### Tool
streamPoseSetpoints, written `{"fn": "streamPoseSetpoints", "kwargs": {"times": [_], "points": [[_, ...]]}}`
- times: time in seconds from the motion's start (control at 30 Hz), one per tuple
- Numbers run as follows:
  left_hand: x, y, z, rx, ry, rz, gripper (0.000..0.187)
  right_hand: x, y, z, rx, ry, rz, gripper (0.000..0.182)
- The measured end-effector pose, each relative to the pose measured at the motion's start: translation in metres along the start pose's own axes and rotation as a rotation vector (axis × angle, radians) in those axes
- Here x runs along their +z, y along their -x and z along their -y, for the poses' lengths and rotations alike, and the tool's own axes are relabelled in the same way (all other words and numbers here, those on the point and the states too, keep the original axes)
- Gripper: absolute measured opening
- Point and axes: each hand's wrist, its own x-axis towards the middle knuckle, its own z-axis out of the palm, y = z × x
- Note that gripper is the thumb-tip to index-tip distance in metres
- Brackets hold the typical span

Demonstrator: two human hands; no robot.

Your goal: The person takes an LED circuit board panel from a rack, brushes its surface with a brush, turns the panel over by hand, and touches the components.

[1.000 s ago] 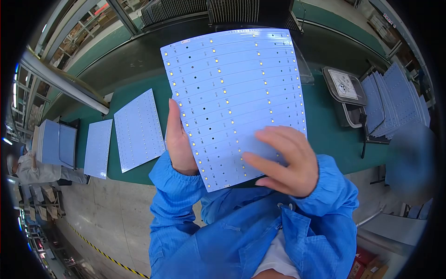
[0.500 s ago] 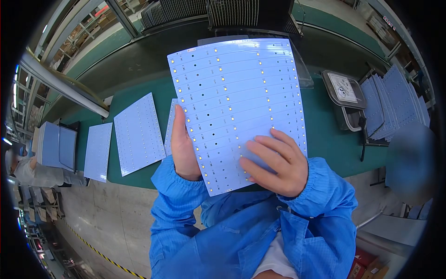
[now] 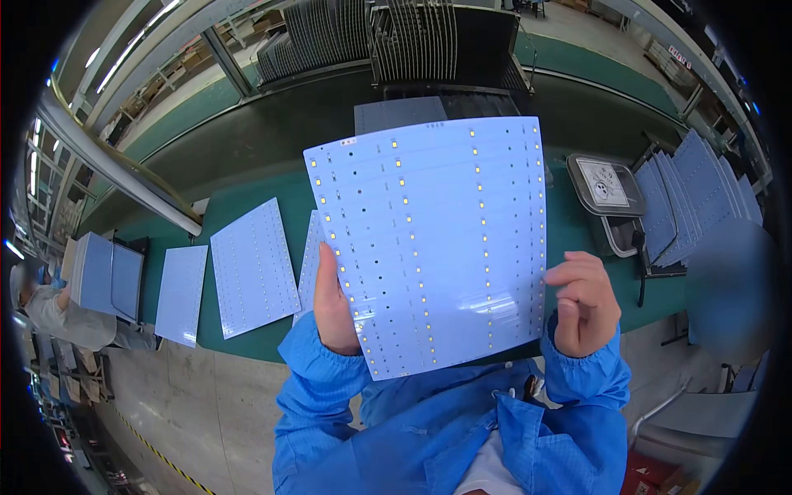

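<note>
A large white LED circuit board [image 3: 445, 256], with rows of small yellow LEDs and dark holes, is held up in front of me in the head view. My left hand [image 3: 336, 312] is closed on its lower left edge, thumb in front and the other fingers hidden behind. Just off the lower right edge is my right hand [image 3: 589, 304], its fingers loosely bent and apart with nothing in them. One fingertip comes right up to the board's edge. Behind the board, on the green bench [image 3: 569, 247], lie more LED boards [image 3: 257, 268].
A smaller-looking board [image 3: 181, 294] lies farther left, beside a rack of stacked boards [image 3: 103, 276]. At right stand a lidded metal tin [image 3: 606, 186] and a rack of upright boards [image 3: 697, 186]. Black slotted racks [image 3: 412, 41] stand at the back. Another person [image 3: 62, 309] is at far left.
My right hand has left the board's face and moved right, past its edge. The board appears lower in view and tilted differently, with my left hand still on it.
</note>
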Motion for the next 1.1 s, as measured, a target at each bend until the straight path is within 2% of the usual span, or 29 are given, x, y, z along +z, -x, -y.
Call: {"fn": "streamPoseSetpoints", "kwargs": {"times": [0.1, 0.17, 0.3, 0.37, 0.4, 0.47, 0.57, 0.93, 1.0, 1.1], "points": [[0.003, 0.0, 0.002, 0.033, 0.005, 0.005, 0.061, -0.008, 0.002, -0.004, -0.017, -0.067, 0.018, 0.005], [0.004, -0.001, 0.002, 0.015, 0.046, 0.035, 0.061, -0.012, -0.002, 0.0, -0.029, -0.065, 0.157, 0.007], [0.002, -0.005, 0.002, 0.022, 0.071, 0.101, 0.06, 0.008, -0.005, 0.01, 0.051, -0.071, 0.087, 0.002], [0.01, -0.006, 0.001, 0.013, 0.044, 0.033, 0.06, 0.013, -0.013, 0.015, -0.195, 0.051, 0.321, 0.016], [0.014, -0.007, 0.001, 0.003, 0.019, -0.034, 0.06, 0.018, -0.015, 0.016, -0.192, 0.051, 0.32, 0.016], [0.014, -0.007, 0.0, -0.006, -0.032, -0.039, 0.06, 0.027, -0.017, 0.019, -0.349, 0.189, 0.434, 0.037], [0.018, -0.006, 0.0, -0.017, -0.067, -0.038, 0.06, 0.031, -0.021, 0.022, -0.306, 0.174, 0.486, 0.037], [0.02, -0.008, -0.002, -0.021, -0.064, -0.07, 0.06, 0.035, -0.02, 0.017, -0.287, 0.119, 0.48, 0.041], [0.02, -0.008, -0.003, -0.051, 0.007, -0.01, 0.059, 0.034, -0.02, 0.017, -0.29, 0.102, 0.496, 0.04], [0.018, -0.009, -0.002, -0.033, -0.055, -0.033, 0.059, 0.034, -0.019, 0.016, -0.353, 0.115, 0.494, 0.041]]}}
